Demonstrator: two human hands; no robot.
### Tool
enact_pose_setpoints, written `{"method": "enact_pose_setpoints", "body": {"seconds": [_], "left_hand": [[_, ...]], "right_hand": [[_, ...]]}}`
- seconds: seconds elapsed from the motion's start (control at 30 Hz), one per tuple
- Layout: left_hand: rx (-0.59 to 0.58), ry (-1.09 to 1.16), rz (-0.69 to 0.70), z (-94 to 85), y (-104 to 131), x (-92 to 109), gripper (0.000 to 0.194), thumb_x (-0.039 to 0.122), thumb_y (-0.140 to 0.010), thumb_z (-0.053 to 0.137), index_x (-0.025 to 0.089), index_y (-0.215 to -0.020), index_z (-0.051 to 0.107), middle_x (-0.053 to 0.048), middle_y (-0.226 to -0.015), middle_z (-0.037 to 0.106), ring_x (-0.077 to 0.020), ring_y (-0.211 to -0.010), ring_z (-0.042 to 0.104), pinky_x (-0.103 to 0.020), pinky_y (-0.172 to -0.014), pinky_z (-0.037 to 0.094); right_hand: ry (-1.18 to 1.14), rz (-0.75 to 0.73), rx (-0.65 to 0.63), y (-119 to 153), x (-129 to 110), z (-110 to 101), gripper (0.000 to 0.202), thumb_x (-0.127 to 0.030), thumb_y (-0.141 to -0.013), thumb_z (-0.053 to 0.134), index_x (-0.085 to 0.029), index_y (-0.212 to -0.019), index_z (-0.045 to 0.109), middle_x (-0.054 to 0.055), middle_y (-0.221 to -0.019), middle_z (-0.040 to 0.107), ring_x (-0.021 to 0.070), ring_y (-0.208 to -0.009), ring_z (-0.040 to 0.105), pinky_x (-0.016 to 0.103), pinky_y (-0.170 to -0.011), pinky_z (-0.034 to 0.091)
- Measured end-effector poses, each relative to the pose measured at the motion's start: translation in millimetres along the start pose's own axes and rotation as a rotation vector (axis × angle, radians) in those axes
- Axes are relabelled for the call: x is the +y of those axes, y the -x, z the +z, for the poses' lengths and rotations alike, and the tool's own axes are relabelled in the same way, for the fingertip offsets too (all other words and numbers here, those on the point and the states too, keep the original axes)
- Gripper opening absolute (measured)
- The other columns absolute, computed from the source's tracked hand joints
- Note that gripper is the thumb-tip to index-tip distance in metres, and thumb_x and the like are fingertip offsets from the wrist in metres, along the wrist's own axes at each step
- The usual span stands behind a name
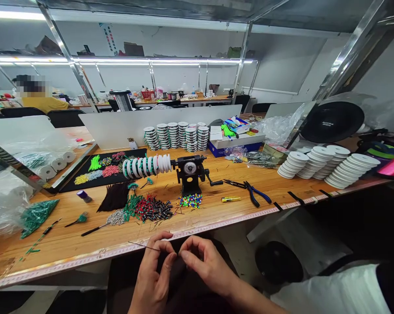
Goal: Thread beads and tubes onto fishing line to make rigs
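My left hand [155,266] is pinched on a thin dark line [141,244] at the table's front edge; one end of the line sticks out to the left. Close beside it, my right hand [203,261] has thumb and forefinger pressed together, and what lies between them is too small to make out. Beyond my hands stands a black hand-cranked winder [189,170] with a row of white spools [147,165] on its shaft. Colourful beads [190,201], black and red small parts [154,208] and silvery pieces [117,216] lie in piles before it.
Pliers [257,193] and a yellow tool [231,199] lie right of the winder. White spool stacks [352,171] stand at the right, wound spools [173,136] at the back. A black mat [64,186] and plastic bags [7,213] are left. A person [41,98] sits far back.
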State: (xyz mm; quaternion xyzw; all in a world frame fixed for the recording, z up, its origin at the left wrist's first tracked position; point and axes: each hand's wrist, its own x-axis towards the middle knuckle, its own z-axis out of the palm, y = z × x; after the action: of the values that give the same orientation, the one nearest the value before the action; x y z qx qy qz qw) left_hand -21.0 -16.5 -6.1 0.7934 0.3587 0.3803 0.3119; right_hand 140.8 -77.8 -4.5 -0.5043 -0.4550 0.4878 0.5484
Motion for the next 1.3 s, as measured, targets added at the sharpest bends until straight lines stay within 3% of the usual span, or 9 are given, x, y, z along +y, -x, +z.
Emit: {"method": "enact_pose_setpoints", "body": {"seconds": [0.27,0.43,0.57,0.9,1.13,1.3], "left_hand": [[-0.035,0.001,0.018,-0.2,1.7,-4.6,0.011,0.029,-0.092,0.059,0.025,-0.082,0.064,-0.006,-0.116,0.066,-0.0220,-0.111,0.063,-0.030,-0.095,0.049],[0.007,-0.008,-0.011,-1.5,2.3,-4.2,0.014,0.030,-0.093,0.057,0.024,-0.082,0.063,-0.007,-0.116,0.065,-0.0228,-0.111,0.063,-0.032,-0.095,0.049],[-0.047,0.030,-0.003,-2.4,1.8,-4.2,0.014,0.031,-0.091,0.060,0.024,-0.081,0.065,-0.007,-0.114,0.066,-0.0225,-0.110,0.064,-0.030,-0.094,0.050],[-0.051,0.082,-0.083,-1.4,3.3,-6.8,0.019,0.037,-0.088,0.064,0.022,-0.077,0.069,-0.009,-0.111,0.066,-0.0258,-0.111,0.063,-0.033,-0.096,0.049],[-0.006,0.086,-0.079,-0.5,3.9,-8.4,0.015,0.033,-0.091,0.059,0.023,-0.082,0.066,-0.008,-0.108,0.065,-0.0238,-0.109,0.062,-0.031,-0.095,0.049],[-0.045,0.129,-0.116,2.3,6.1,-11.2,0.015,0.035,-0.088,0.065,0.023,-0.080,0.069,-0.007,-0.109,0.066,-0.0233,-0.111,0.062,-0.030,-0.095,0.048]], "right_hand": [[0.044,0.003,0.041,1.4,1.2,0.3,0.022,-0.035,-0.084,0.060,-0.016,-0.076,0.060,-0.001,-0.068,0.052,0.0139,-0.065,0.044,0.026,-0.062,0.036],[0.131,-0.018,0.029,2.8,-3.7,-0.2,0.017,-0.030,-0.084,0.059,-0.015,-0.076,0.061,-0.001,-0.069,0.055,0.0139,-0.066,0.047,0.025,-0.063,0.037],[0.164,-0.013,0.024,3.1,-6.3,-1.6,0.014,-0.026,-0.084,0.059,-0.016,-0.076,0.062,-0.002,-0.067,0.054,0.0128,-0.063,0.046,0.024,-0.058,0.035],[0.368,-0.068,0.003,6.7,-20.9,-5.8,0.012,-0.015,-0.087,0.060,-0.017,-0.075,0.065,-0.002,-0.066,0.061,0.0120,-0.061,0.053,0.022,-0.055,0.035],[0.594,-0.126,-0.047,9.2,-21.8,-8.7,0.013,-0.008,-0.087,0.060,-0.020,-0.085,0.065,0.000,-0.081,0.068,0.0152,-0.071,0.060,0.024,-0.065,0.039],[0.578,-0.116,-0.015,10.1,-21.4,-8.0,0.013,-0.009,-0.089,0.063,-0.020,-0.085,0.069,0.000,-0.082,0.071,0.0160,-0.074,0.063,0.024,-0.067,0.039]]}}
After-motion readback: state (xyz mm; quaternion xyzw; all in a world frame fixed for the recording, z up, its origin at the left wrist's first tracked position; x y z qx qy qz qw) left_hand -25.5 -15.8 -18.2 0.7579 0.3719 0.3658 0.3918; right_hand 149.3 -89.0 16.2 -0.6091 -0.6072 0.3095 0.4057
